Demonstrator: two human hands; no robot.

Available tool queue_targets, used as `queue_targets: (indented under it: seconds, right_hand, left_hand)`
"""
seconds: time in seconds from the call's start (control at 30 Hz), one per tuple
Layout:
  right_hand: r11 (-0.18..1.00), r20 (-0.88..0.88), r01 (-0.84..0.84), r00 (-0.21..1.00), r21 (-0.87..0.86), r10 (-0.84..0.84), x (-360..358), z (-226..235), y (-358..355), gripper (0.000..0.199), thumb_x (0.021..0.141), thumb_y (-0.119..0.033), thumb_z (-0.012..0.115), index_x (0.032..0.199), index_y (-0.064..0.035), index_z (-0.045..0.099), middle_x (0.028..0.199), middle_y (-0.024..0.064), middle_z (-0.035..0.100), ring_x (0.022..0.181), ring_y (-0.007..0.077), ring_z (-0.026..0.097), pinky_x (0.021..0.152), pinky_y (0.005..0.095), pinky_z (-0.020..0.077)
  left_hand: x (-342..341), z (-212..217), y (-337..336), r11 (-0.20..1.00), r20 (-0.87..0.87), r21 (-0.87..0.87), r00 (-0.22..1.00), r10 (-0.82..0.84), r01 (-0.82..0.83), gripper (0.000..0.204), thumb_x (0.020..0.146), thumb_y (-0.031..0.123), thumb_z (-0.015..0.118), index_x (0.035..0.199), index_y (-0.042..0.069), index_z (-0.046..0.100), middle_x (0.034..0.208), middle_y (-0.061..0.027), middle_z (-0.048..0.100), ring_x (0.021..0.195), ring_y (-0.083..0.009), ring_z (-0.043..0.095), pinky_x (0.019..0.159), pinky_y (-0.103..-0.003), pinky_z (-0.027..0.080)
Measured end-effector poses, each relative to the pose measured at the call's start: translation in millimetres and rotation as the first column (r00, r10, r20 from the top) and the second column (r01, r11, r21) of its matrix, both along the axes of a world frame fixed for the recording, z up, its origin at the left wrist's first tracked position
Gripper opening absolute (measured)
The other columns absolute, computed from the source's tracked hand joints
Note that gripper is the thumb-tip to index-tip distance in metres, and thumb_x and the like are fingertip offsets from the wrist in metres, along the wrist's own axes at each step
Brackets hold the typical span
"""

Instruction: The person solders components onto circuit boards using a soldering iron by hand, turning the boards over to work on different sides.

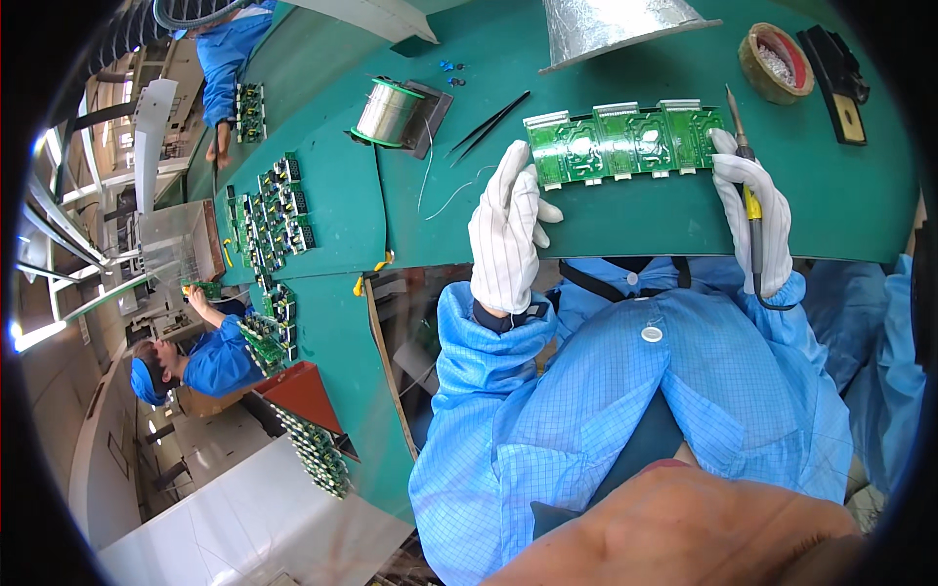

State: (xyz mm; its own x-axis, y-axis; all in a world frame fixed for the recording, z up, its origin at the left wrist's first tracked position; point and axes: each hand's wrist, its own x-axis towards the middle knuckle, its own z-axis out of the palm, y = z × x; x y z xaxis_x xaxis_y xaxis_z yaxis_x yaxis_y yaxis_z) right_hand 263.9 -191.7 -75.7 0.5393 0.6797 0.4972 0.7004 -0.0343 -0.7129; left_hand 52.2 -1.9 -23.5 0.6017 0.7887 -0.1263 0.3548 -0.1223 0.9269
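A strip of joined green circuit boards (625,145) lies across the green bench in front of me, with white connectors along its edges. At its left end rests my left hand (506,230), in a white striped glove, fingers stretched and thumb apart; the fingertips are at the board's edge. My right hand (757,220), gloved too, is closed round a soldering iron (752,200) with a yellow-and-grey handle, its tip pointing up and away. The fingertips of that hand touch the right end of the board strip.
Beyond the boards lie black tweezers (489,127), a solder wire spool (388,112), a foil-covered cone (616,29), a round tub (775,63) and a black iron stand (835,83). Many circuit boards (269,215) stand at left, where co-workers (220,342) sit.
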Motion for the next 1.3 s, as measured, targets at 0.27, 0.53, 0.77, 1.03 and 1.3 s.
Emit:
queue_targets:
  seconds: [0.27,0.53,0.77,1.03,1.3]
  right_hand:
    - [1.000,-0.033,-0.015,0.999,0.017,0.015,0,-3,-1,0.022,0.090,0.001,0.068,0.110,-0.0047,0.062,0.119,0.0177,0.069,0.117,0.0313,0.065,0.099,0.0387,0.0518]
    - [1.000,-0.049,-0.024,0.999,0.013,0.025,0,-1,1,0.018,0.092,0.002,0.065,0.109,-0.0036,0.064,0.117,0.0174,0.069,0.118,0.0299,0.064,0.100,0.0370,0.0502]
    - [0.986,-0.301,0.046,0.954,0.162,0.005,-8,2,-18,0.015,0.098,0.004,0.055,0.113,0.0005,0.054,0.126,0.0235,0.063,0.126,0.0320,0.057,0.108,0.0413,0.0448]
    - [0.994,-0.306,0.048,0.952,0.103,-0.014,3,9,-27,0.013,0.100,-0.004,0.055,0.113,-0.0025,0.055,0.123,0.0210,0.065,0.114,0.0238,0.064,0.096,0.0349,0.0533]
    - [0.989,-0.219,-0.043,0.973,0.139,0.073,7,14,-24,0.015,0.098,-0.002,0.060,0.113,-0.0020,0.058,0.116,0.0165,0.068,0.101,0.0187,0.066,0.087,0.0301,0.0553]
  left_hand:
    - [-1,1,-5,0.998,0.074,0.070,0.997,0.006,-0.011,0.051,0.104,0.033,0.050,0.141,-0.001,0.050,0.078,-0.0087,0.068,0.055,-0.0076,0.051,0.051,-0.021,0.042]
    - [4,0,-6,0.996,0.046,0.072,0.998,0.044,-0.047,0.056,0.096,0.026,0.064,0.143,-0.001,0.048,0.097,-0.0109,0.068,0.061,-0.0089,0.053,0.057,-0.024,0.047]
    - [5,2,-12,0.763,-0.159,0.629,0.985,-0.062,0.149,0.063,0.069,0.014,0.086,0.128,0.014,0.063,0.095,-0.0130,0.061,0.076,-0.0254,0.062,0.070,-0.038,0.053]
    - [1,5,-5,0.704,-0.178,0.682,0.979,-0.102,0.197,0.036,0.078,0.033,0.077,0.110,0.015,0.073,0.083,-0.0077,0.063,0.075,-0.0254,0.061,0.067,-0.037,0.051]
    - [3,-3,1,0.610,-0.079,0.785,0.994,-0.077,0.109,0.035,0.083,0.031,0.073,0.113,0.014,0.071,0.107,-0.0129,0.065,0.096,-0.0289,0.065,0.082,-0.037,0.054]
